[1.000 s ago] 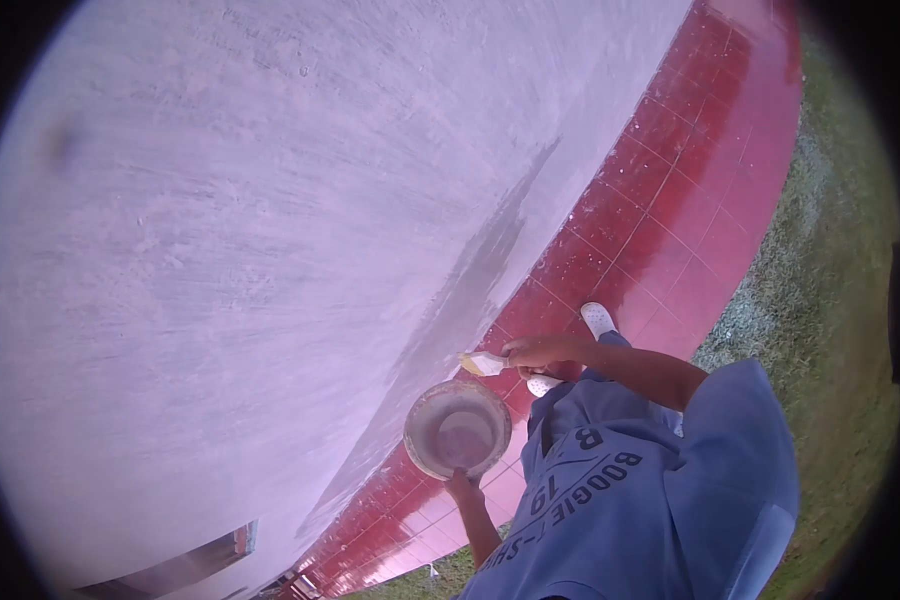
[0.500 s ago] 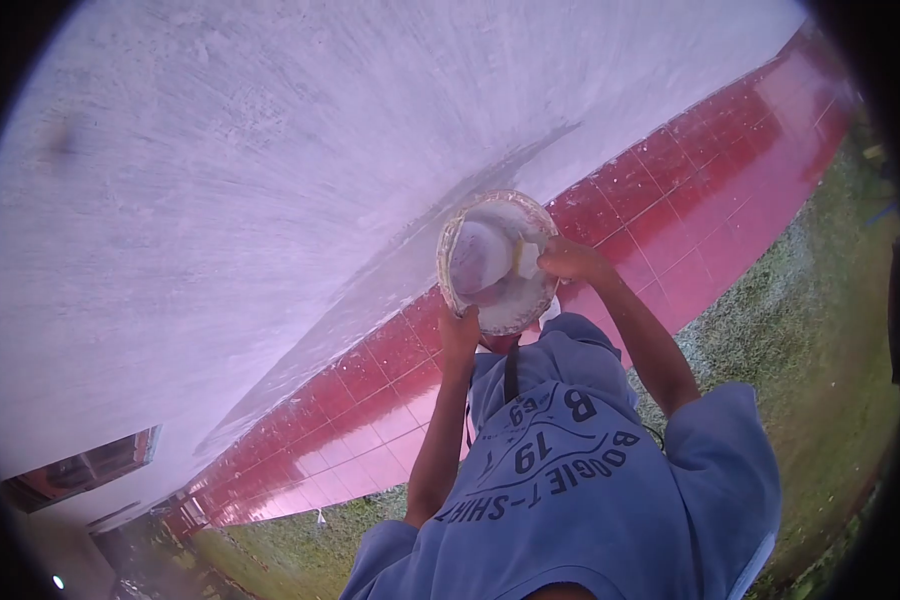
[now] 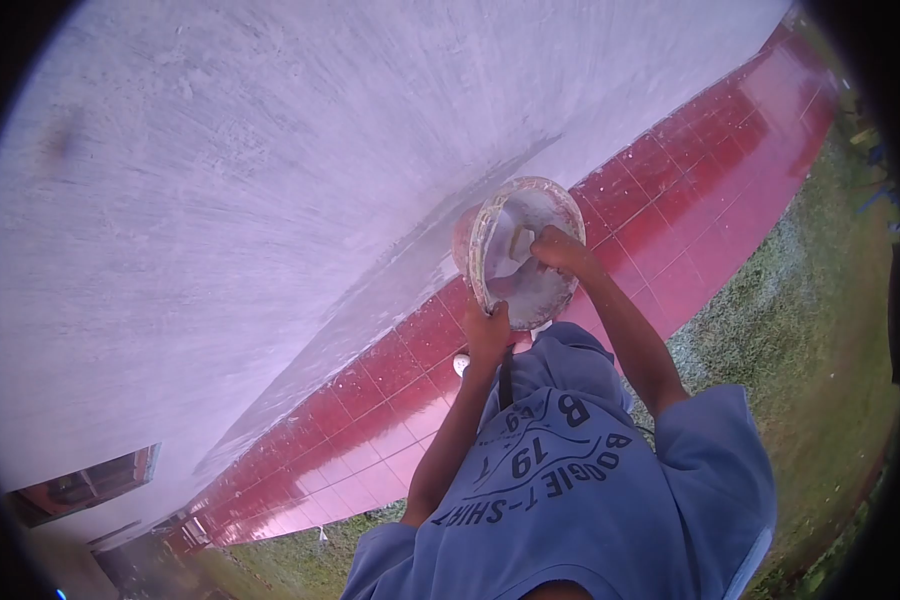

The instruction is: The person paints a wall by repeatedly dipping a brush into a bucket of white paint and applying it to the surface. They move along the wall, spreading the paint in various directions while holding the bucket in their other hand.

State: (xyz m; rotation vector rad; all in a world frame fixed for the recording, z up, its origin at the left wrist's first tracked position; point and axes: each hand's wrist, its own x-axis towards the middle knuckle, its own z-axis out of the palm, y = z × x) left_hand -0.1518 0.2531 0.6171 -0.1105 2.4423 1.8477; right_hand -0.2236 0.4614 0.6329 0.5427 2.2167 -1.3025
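Tilting toward the wall, the bucket (image 3: pixel 523 255) sits gripped from below by the left hand (image 3: pixel 488 330), fingers closed on its rim; the right hand (image 3: pixel 560 250) reaches inside it, closed on something pale, unclear what; beyond the fingers, the plastered wall (image 3: pixel 270 180) looks largely coated, a darker wet strip low down; red tiles (image 3: pixel 690 220) run beneath, grass (image 3: pixel 800 330) behind.

Soft pinkish daylight; heavy fisheye warp; black vignette corners; slight blur.

Rough matt plastered wall (image 3: pixel 270 180), glossy red tiles (image 3: pixel 690 190), smeared plastic bowl (image 3: pixel 525 250), cloth shirt (image 3: pixel 580 500)
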